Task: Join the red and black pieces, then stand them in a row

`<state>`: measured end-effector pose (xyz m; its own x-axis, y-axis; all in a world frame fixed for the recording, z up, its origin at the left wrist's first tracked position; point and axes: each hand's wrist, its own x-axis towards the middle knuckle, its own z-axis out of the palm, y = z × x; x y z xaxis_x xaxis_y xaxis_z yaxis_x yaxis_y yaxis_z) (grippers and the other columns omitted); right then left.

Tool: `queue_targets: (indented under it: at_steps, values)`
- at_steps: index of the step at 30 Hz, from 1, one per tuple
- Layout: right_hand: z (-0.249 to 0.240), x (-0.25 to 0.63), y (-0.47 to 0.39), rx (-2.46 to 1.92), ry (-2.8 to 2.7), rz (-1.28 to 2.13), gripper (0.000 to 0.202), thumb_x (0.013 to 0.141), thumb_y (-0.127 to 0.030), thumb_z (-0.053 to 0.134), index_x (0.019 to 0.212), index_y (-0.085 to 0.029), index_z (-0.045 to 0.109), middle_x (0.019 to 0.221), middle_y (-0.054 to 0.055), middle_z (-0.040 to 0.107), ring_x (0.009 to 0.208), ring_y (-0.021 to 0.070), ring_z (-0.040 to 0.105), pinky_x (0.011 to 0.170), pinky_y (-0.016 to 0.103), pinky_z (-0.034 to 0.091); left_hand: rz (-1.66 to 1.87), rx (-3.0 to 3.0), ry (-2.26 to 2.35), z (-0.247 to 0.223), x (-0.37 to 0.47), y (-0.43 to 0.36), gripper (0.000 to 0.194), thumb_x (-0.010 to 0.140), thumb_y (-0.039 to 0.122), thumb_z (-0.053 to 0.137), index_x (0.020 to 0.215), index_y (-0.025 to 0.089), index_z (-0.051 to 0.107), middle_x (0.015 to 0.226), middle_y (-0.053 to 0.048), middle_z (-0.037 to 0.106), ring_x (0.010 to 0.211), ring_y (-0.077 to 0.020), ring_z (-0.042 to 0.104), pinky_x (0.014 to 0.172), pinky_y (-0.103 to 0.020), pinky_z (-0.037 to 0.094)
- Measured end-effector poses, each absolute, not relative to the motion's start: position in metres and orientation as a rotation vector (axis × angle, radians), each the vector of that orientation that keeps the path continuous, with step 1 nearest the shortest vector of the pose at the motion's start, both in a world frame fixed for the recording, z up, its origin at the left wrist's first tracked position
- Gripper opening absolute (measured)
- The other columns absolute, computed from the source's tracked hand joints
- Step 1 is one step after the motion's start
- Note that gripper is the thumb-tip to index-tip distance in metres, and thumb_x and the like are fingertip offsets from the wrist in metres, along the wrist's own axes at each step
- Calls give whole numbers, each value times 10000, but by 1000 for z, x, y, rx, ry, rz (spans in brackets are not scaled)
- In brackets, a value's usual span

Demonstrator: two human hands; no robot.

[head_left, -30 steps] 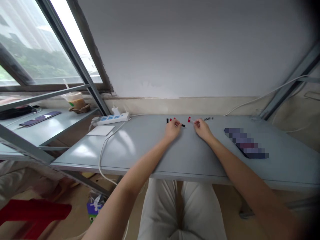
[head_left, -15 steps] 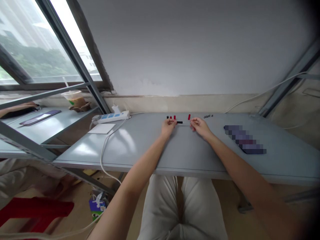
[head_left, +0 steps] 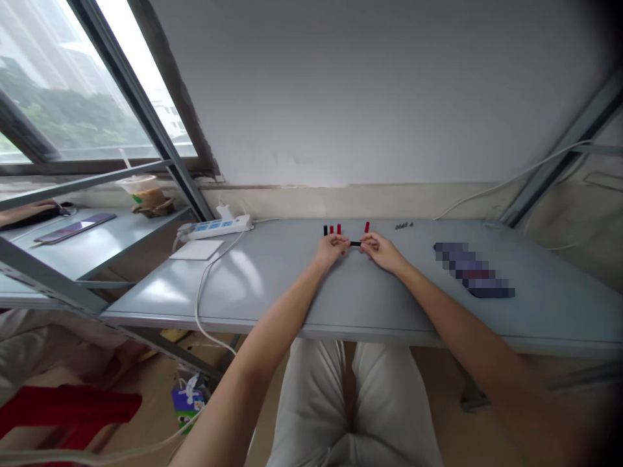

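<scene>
Between my hands, just above the grey table, lies a short black cylinder (head_left: pixel 355 244), level from side to side. My left hand (head_left: pixel 333 248) is closed on its left end. The fingertips of my right hand (head_left: pixel 381 250) are pinched at its right end, where they hide the tip. Behind my left hand stand a black piece (head_left: pixel 326 230) and two red pieces (head_left: pixel 335 229). Another red piece (head_left: pixel 366 227) is behind my right hand. Several small dark bits (head_left: pixel 403 226) lie farther right.
A pixelated dark flat object (head_left: pixel 472 269) lies on the right of the table (head_left: pixel 272 279). At the left are a white card (head_left: pixel 197 250), a power strip (head_left: pixel 221 227) and a cable. A person's hand, a phone (head_left: pixel 75 228) and a drink cup (head_left: pixel 147 192) are beyond the frame.
My right hand has moved left and closed on the right end of the black cylinder, shutting the gap between them. My left hand still holds the other end, slightly lower.
</scene>
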<state>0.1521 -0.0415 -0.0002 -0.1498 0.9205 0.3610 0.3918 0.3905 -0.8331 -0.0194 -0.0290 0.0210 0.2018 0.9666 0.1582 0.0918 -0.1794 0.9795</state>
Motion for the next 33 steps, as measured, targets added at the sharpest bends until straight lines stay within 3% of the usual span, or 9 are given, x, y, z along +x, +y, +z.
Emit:
queue_targets:
  at_steps: [6, 14, 20, 33]
  values:
    - [11, 153, -47, -1314, -1998, 416, 166, 794, -253, 513, 948, -202, 549, 890, 52, 652, 829, 166, 603, 742, 290, 437, 1105, 1480, 1071, 23, -20, -28, 71, 724, 114, 614, 792, 126, 596, 740, -33, 616, 481, -43, 506, 563, -224, 446]
    - [9, 145, -22, -1567, -2036, 14, 93, 754, -182, 539, 837, -172, 581, 862, 81, 638, 781, 182, 576, 681, 270, 398, 1160, 1420, 1052, 24, -16, -30, 154, 737, 113, 595, 890, 132, 599, 887, -72, 628, 510, -43, 521, 534, -203, 418]
    - [6, 137, 8, -1760, -1779, 288, 52, 696, -200, 596, 726, -162, 578, 699, 38, 620, 636, 142, 549, 594, 239, 381, 1273, 1242, 1160, 24, -18, -23, 89, 777, 141, 522, 842, 127, 580, 892, -81, 627, 486, -43, 502, 488, -203, 354]
    - [-4, 118, 41, -1868, -1688, 374, 112, 679, -255, 623, 753, -171, 624, 768, 53, 656, 719, 168, 594, 651, 267, 417, 1452, 681, 1110, 31, -35, -16, 85, 786, 165, 489, 858, 146, 530, 798, -36, 583, 483, -34, 458, 483, -196, 317]
